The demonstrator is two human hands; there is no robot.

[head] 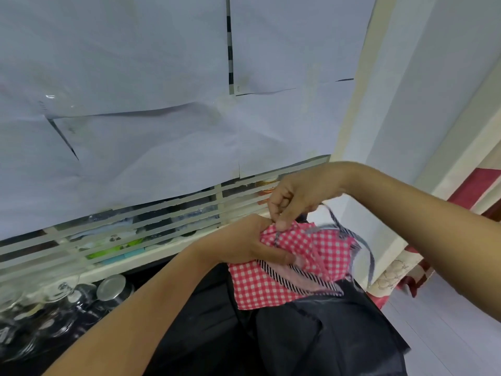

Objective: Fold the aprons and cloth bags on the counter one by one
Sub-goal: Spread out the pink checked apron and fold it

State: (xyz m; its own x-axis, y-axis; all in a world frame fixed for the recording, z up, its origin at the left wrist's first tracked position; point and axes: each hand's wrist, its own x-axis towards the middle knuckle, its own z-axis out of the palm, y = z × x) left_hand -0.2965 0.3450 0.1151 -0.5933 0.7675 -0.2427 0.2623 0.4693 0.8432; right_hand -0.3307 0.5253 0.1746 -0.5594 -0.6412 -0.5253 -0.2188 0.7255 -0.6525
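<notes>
Pink gingham apron (271, 286) w/ black-and-white striped trim (298, 278) is bunched up between both hands, right of centre, in front of the louvred window (135, 221). Left hand (249, 240) comes in from lower left & grips the bunched top: thumb lies flat across the front of the cloth, fingers wrapped behind, mostly hidden. Right hand (295, 196) reaches in from the right, just above the left one & touching it; fingers curled, thumb & fingertips pinching the apron's top edge. Striped tie straps (363, 240) loop loose off the right side, blurred. Apron's lower part hangs over a crumpled black cloth (311, 340) spread below; can't tell if that is an apron or a bag. Lower left, clear glass jars (67, 299) stand in a cluster, one w/ a metal lid (112, 287). White paper sheets (135, 77) cover the upper window
</notes>
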